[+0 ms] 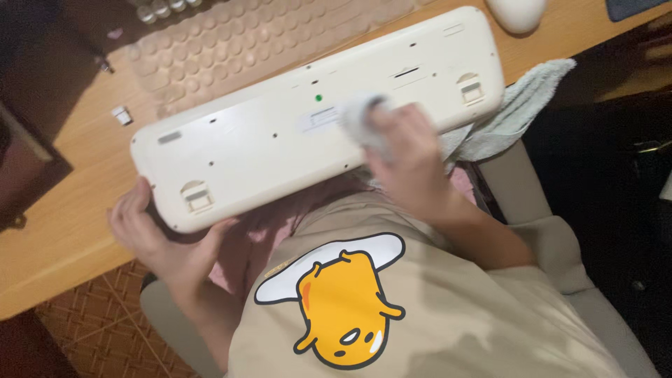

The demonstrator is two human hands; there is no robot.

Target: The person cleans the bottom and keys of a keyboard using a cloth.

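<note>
The white keyboard [308, 119] lies face-down, its underside up, slanting from about eight o'clock to two o'clock across the near edge of the wooden desk [63, 231] and partly overhanging the person's lap; the left hand [157, 234] clasps its lower-left corner at about seven o'clock, thumb on the back face near a folded foot [197, 197], fingers curled beneath; the right hand [406, 150] sits just right of centre, fingers pinched round a small wad of white wipe [360, 119] pressed against the casing (the wad is blurred, so it seems to be mid-stroke). A pale blue-grey towel [518, 105] lies under the keyboard's right end, toward three o'clock; a loose sheet of round keycaps or a key cover [231, 42] rests on the desk at twelve o'clock, a pale mouse [516, 12] at one o'clock, and a small white dongle-like piece [122, 115] at ten o'clock.

To wipe well, I judge the left grip should stay firm, since the board overhangs and would tip under pressure; strokes are best kept along the long axis, light over the label [318, 120] and the green dot [319, 98], with the wipe worked into the screw holes and around both feet; the wad should be refolded to a clean face as it soils, and kept only damp so nothing seeps through the slots.
</note>
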